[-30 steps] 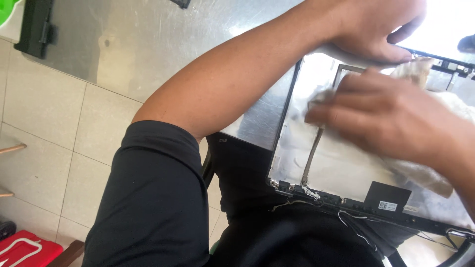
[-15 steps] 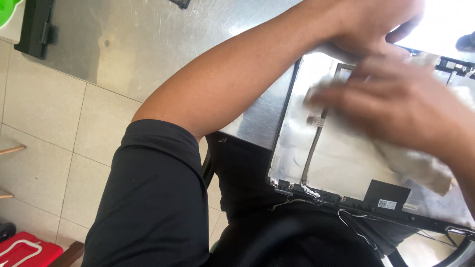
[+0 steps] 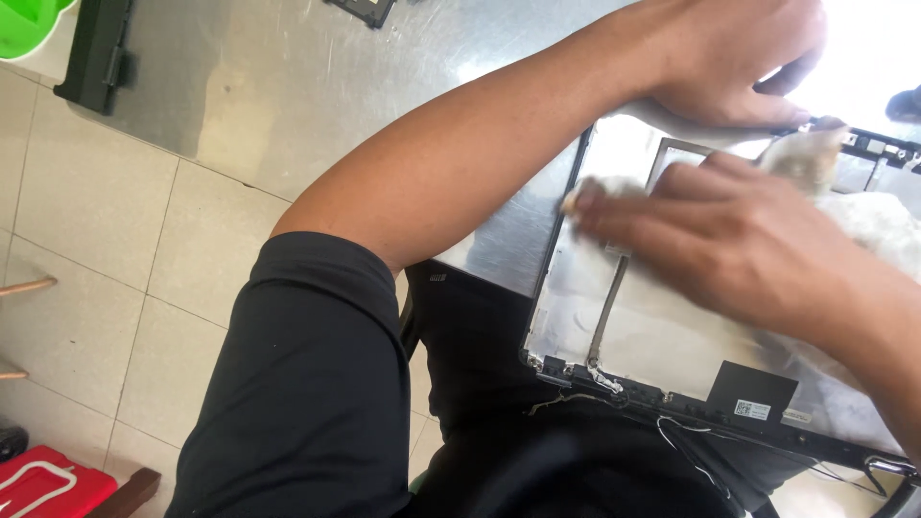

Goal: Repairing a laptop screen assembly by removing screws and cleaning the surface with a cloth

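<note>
Two hands work at the right of the view; going L to R. Far L: pale square floor tiles w/ grey grout. Bottom L corner: flat red plastic case with a white outline mark, next to a dark wooden edge. Top L corner: bright green plastic tub, only partly in view. Just R of it, a long black plastic bar-shaped part lies on the scratched, shiny grey metal tabletop. Small black part at the top edge, cut off.

Centre: person's black short sleeve and bare L forearm crossing up toward top R.

R half: silver laptop lid back cover with black rim, inner side up, sits on the table's near edge, partly over the lap. Thin grey cable runs down its inside. Along the lower rim: loose thin wires, and a black rectangular patch w/ a small white label at its bottom edge; print too small to tell.

Left hand presses down on the cover's top edge, fingers curled over it, holding it. Right hand lies flat, fingers stretched, pressing a crumpled white cloth onto the cover's inside; fingertips blurred. Top R is blown out by glare.
</note>
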